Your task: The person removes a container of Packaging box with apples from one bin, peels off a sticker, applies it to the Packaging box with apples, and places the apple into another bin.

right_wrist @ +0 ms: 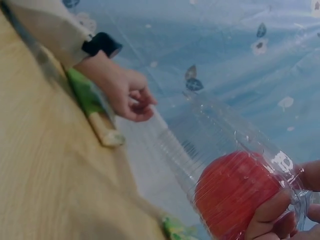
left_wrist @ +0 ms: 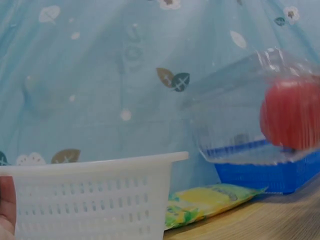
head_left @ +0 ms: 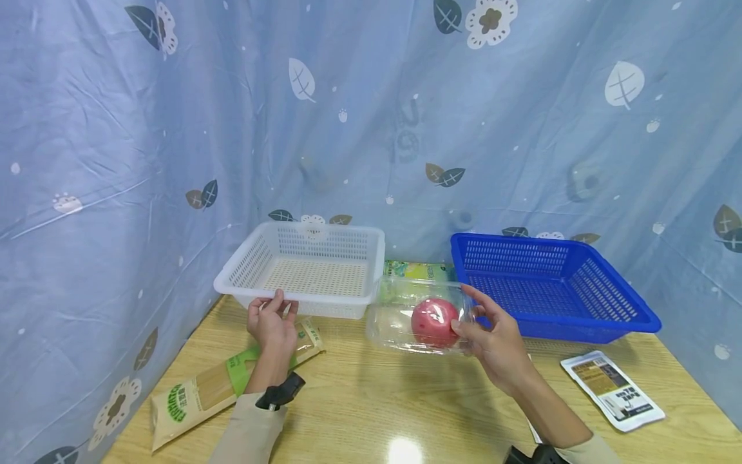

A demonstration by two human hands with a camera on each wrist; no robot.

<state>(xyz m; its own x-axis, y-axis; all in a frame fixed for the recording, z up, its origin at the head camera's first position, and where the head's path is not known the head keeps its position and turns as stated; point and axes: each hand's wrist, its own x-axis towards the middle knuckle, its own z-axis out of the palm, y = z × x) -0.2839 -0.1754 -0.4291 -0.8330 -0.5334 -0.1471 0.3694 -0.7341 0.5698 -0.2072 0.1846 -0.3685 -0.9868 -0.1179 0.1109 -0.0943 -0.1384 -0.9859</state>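
My right hand (head_left: 501, 345) grips the right end of a clear plastic box (head_left: 388, 325), thumb at the near side and fingers around the far edge. Inside the box lies a round red fruit-like thing (head_left: 435, 321), seen through the plastic; in the right wrist view the red thing (right_wrist: 235, 192) sits close by the fingers. The box is held above the table, between two baskets. With my left hand (head_left: 274, 325) I pinch the front rim of a white slotted basket (head_left: 315, 277); only a bit of that hand shows at the left wrist view's edge.
On the right stands a blue slotted basket (head_left: 556, 290). A green-yellow packet (head_left: 417, 269) lies behind the clear box. A long noodle-like packet (head_left: 214, 386) lies under my left forearm, and a white pouch (head_left: 614, 390) at the right. A patterned blue curtain (head_left: 371, 129) hangs behind.
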